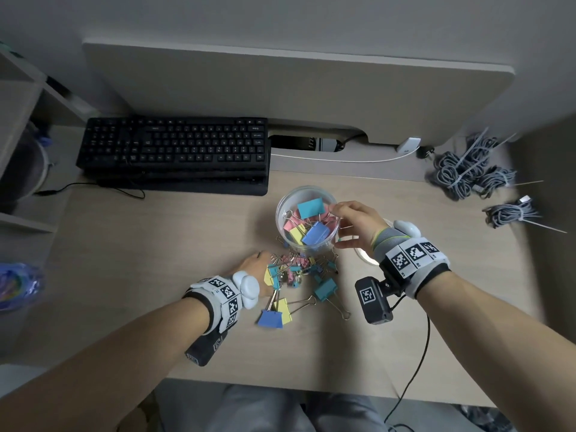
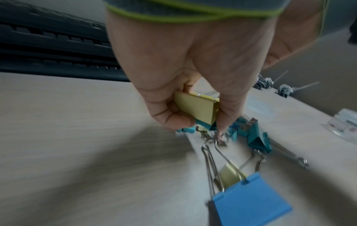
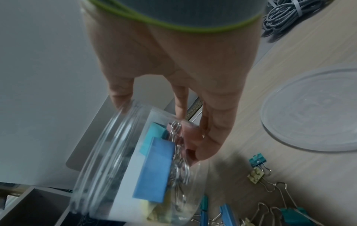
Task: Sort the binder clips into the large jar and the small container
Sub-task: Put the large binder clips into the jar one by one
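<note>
Nearby: keyboard (image 1: 174,154) behind jar (image 1: 307,221) | cable bundles (image 1: 467,169) far right

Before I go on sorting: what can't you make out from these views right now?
- Small container: nowhere clearly visible; in the head view the right hand covers that area.
- Left hand fingers: hidden behind the hand's back in the head view; only the left wrist view shows them pinching a yellow binder clip.
- Small clips pile: too small and tangled to count.
- Large jar contents: blurred in the right wrist view.
</note>
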Tool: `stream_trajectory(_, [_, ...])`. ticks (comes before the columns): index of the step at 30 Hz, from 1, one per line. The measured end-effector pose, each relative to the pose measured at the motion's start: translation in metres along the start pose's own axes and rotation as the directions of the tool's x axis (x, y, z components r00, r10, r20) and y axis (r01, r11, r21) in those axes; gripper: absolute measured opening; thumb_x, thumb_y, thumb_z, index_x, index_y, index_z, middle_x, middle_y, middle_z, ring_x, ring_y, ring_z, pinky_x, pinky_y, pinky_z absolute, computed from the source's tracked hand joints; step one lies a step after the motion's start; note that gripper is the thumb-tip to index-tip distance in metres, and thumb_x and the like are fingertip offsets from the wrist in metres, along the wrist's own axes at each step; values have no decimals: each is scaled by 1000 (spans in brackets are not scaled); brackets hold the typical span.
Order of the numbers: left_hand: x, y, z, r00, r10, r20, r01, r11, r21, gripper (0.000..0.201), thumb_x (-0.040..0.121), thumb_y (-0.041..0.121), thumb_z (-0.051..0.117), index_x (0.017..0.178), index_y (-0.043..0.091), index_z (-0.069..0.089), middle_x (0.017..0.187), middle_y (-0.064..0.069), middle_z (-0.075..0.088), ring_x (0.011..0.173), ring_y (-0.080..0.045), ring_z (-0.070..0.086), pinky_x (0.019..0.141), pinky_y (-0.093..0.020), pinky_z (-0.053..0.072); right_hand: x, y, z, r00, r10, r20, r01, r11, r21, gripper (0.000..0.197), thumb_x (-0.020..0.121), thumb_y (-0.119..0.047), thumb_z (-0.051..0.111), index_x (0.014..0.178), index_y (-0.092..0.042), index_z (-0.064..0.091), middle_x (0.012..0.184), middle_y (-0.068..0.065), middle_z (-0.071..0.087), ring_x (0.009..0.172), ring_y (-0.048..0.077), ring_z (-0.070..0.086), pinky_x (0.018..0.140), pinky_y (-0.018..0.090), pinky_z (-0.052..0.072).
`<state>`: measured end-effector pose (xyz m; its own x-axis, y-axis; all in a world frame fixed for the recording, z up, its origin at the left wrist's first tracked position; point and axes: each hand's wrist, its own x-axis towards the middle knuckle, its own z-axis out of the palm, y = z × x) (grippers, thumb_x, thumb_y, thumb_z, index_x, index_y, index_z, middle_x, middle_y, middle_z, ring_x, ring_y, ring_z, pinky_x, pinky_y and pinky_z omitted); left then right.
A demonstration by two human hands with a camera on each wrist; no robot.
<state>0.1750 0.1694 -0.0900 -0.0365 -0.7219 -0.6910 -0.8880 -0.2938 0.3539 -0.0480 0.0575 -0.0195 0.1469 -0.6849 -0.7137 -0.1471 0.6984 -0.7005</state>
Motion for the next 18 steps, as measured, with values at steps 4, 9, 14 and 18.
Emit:
stream_trajectory(4, [-12, -3, -23, 1000, -27, -15, 26, 996, -86, 53, 72, 31, 80, 110, 14, 48, 98, -3, 61, 84, -22, 57, 67, -28, 44, -1, -6, 5, 1000, -10, 9, 10, 1000, -8, 48, 81, -35, 75, 113, -3, 59, 90, 17, 56, 69, 29, 59, 60, 36, 56])
stream_trajectory(9, [-28, -11, -55, 994, -50, -94, 37, 990, -135, 49, 73, 29, 80, 110, 15, 51, 92, 0, 57, 80, -20, 52, 56, -26, 36, -6, -16, 11, 999, -24, 21, 25, 1000, -18, 33, 83, -32, 73, 104, -9, 62, 88, 17, 55, 63, 27, 59, 57, 35, 56])
stream_trajectory(14, [-37, -12, -64, 991, -54, -124, 38, 991, -128, 55, 75, 22, 78, 121, 16, 48, 102, -1, 53, 87, -22, 50, 67, -25, 37, -7, -18, 15, 1000, -10, 9, 10, 999, -37, 26, 83, -31, 74, 97, -12, 62, 80, 15, 53, 61, 25, 55, 62, 38, 57])
stream_trajectory(18, [-37, -13, -69, 991, -89, -104, 64, 974, -217, 52, 76, 20, 76, 120, 20, 47, 97, -4, 57, 73, -21, 50, 52, -25, 38, -6, -17, 16, 1000, -3, -5, 2, 998, -56, 35, 83, -32, 74, 105, -8, 61, 78, 12, 53, 61, 24, 56, 62, 39, 58])
